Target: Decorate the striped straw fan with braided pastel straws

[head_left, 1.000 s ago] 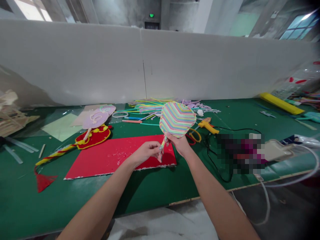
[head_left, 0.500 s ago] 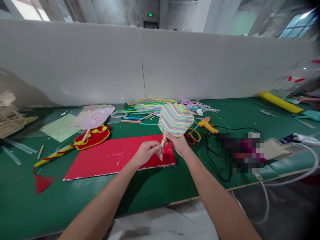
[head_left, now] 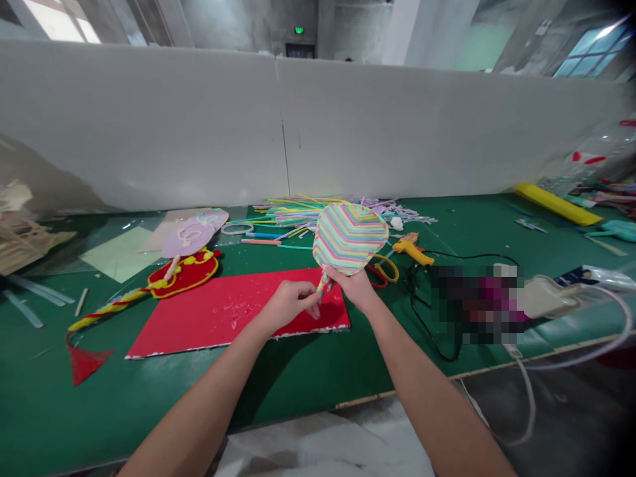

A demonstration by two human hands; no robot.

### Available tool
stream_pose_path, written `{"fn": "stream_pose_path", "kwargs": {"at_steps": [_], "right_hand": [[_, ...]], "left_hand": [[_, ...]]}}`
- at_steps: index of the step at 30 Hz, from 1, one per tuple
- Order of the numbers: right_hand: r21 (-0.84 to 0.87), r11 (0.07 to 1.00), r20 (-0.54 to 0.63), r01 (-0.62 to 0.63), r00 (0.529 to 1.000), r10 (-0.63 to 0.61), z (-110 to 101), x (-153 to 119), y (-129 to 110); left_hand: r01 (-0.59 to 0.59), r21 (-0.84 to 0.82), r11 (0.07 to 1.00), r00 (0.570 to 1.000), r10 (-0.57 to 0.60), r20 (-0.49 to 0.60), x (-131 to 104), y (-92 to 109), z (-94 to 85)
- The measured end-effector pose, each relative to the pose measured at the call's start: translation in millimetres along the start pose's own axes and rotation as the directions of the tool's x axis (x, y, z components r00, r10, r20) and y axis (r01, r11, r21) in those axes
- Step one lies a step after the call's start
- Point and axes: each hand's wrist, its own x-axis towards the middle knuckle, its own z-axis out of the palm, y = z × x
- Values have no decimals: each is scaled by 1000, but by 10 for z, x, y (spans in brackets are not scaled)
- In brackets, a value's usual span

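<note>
A round fan [head_left: 350, 238] with pastel zigzag stripes is held up above the table, its twisted handle pointing down toward me. My right hand [head_left: 350, 283] grips it at the lower edge, where the handle meets the striped face. Closed round the lower part of the handle are the fingers of my left hand [head_left: 297, 302], which hide its end. Beneath both hands lies a red board [head_left: 209, 318] with rough white edges and whitish residue on top.
Pastel strips [head_left: 293, 213] lie behind the fan. A yellow glue gun [head_left: 413, 249] with a black cord sits to the right, near a white power strip [head_left: 549, 297]. Left are a red-and-yellow fan [head_left: 185, 274] with a tassel and a purple fan [head_left: 191, 235].
The fan has tilted and shifted very slightly. My left hand's fingers have moved a little along the handle and now cover its lower end.
</note>
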Motion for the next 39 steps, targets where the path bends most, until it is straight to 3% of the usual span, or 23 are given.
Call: {"fn": "stream_pose_path", "kwargs": {"at_steps": [9,13,16,19,25,29,33,36,39], "right_hand": [[-68,998,-3,-14,1000,13,-5,34,114],[-39,999,4,-14,1000,14,-1,21,60],[34,999,17,-25,1000,24,0,8,1],[115,991,28,-64,998,61,1,1,-23],[143,983,73,-112,992,102,1,-15,-3],[233,961,-32,-146,987,158,-17,9,10],[248,964,-190,-92,972,141,-32,48,17],[256,963,-188,-82,973,132,-25,57,20],[267,962,-152,-63,983,106,0,48,37]], "left_hand": [[-21,149,989,999,27,-39,16,-81,19],[53,-102,993,998,-49,41,19,-82,9],[120,-369,922,989,-79,124,21,-50,-6],[141,-475,868,985,-75,155,20,-32,-7],[120,-457,881,986,-53,158,34,-83,40],[110,-438,892,988,-48,149,47,-98,70],[107,-432,895,987,-45,152,39,-109,92],[109,-443,890,986,-41,160,38,-111,102],[89,-451,888,994,-52,95,58,-107,110]]}}
